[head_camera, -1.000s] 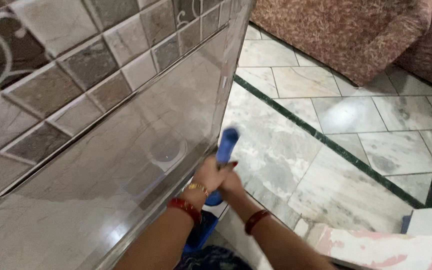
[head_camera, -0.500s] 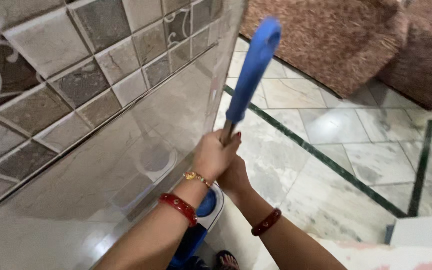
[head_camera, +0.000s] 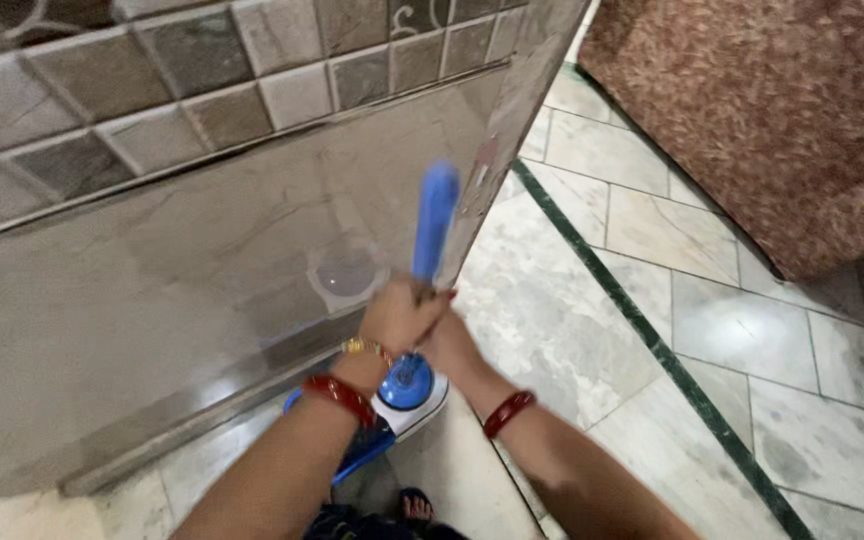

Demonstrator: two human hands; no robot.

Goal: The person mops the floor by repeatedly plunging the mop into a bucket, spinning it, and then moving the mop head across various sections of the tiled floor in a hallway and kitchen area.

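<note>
One tiled wall fills the left, small square tiles above and a glossy grey slab below, its top edge cut off by the frame. One round pale mark on the slab shows faintly behind the handle; what it is cannot be made out.

Two forearms rise from the bottom edge. The left hand carries two bracelets, one red bangle and one thin gold chain; its grip is clamped around one mop handle. The handle's blue upper sleeve is blurred, and it leans slightly right, rising just above the fingers, its top in front of the wall's corner. Below the hands the pole is hidden, then reappears as one blue and white spin bucket standing on the floor, just under the wrists; its lower left part is cut by the left forearm.

The right hand sits just beneath and touching the left, also closed on the handle, though its fingers are mostly hidden behind the left one. It wears one dark red bangle.

One sandalled foot peeks out at the bottom edge.

To the right, one dark green inlay strip crosses the marble, and one brown textured sofa is cut off at the top right.
</note>
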